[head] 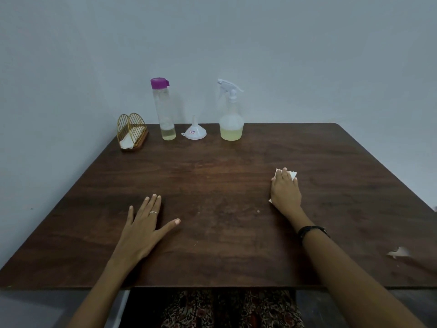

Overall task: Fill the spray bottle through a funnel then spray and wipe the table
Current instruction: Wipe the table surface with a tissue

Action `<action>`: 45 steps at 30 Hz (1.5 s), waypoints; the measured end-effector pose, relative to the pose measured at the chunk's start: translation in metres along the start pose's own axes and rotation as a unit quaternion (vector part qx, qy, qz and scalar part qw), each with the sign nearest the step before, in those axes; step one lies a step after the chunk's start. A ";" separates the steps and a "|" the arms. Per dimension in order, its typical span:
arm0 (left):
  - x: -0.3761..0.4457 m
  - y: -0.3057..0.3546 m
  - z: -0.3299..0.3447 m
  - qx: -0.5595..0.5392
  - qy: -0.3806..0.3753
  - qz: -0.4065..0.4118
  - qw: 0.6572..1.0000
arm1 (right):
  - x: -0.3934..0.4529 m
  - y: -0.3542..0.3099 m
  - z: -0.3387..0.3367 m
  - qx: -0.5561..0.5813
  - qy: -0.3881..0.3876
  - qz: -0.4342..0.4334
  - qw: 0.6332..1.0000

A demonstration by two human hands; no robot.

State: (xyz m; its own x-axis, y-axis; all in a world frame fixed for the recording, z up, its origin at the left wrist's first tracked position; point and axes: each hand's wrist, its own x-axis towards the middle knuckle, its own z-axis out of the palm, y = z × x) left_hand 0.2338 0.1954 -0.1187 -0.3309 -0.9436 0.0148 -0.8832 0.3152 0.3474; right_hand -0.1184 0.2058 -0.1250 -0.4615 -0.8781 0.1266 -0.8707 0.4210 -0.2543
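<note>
1. Right hand (286, 191): pressed palm-down and flat on a white tissue (293, 174), fingers together. It is not gripping the tissue so much as pinning it against the surface (224, 185), as we would for wiping. Tissue edges show past the fingertips and beside the palm.
2. Left hand (144, 223): open, fingers spread, holding nothing, laid flat on the surface. We judge it braces the body while the other arm reaches.
3. Spray bottle (231, 112): upright at the far edge, trigger head screwed on, pale yellow liquid in its lower part. We judge filling done and the bottle parked clear of the wiping area.
4. Funnel (194, 131): resting mouth-down, spout up, between the two bottles; out of use.
5. Source bottle (164, 110): upright, purple cap on, a little liquid left at the bottom.
6. Tissue holder (131, 132): far left corner, white tissue inside; well apart from both hands.
7. Small specks lie on the surface between the hands; wiping looks unfinished.
</note>
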 end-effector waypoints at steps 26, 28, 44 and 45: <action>-0.009 -0.012 0.002 0.046 -0.003 -0.016 0.999 | -0.037 -0.148 0.032 0.048 -0.046 -0.057 0.996; -0.010 -0.010 0.001 0.044 0.000 -0.017 0.999 | -0.038 -0.169 0.037 0.052 -0.056 -0.076 0.994; -0.017 -0.015 -0.012 -0.365 0.168 -0.035 0.915 | -0.109 -0.274 0.063 0.006 -0.113 -0.273 0.955; -0.018 -0.014 -0.013 -0.389 0.174 -0.043 0.904 | -0.116 -0.275 0.064 0.018 -0.109 -0.279 0.954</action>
State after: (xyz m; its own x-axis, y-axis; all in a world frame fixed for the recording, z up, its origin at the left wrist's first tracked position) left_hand 0.2568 0.2067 -0.1119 -0.0271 -0.9787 0.2033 -0.3554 0.1995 0.9132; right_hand 0.1858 0.1772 -0.1308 0.1223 -0.9912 0.0509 -0.9621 -0.1310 -0.2392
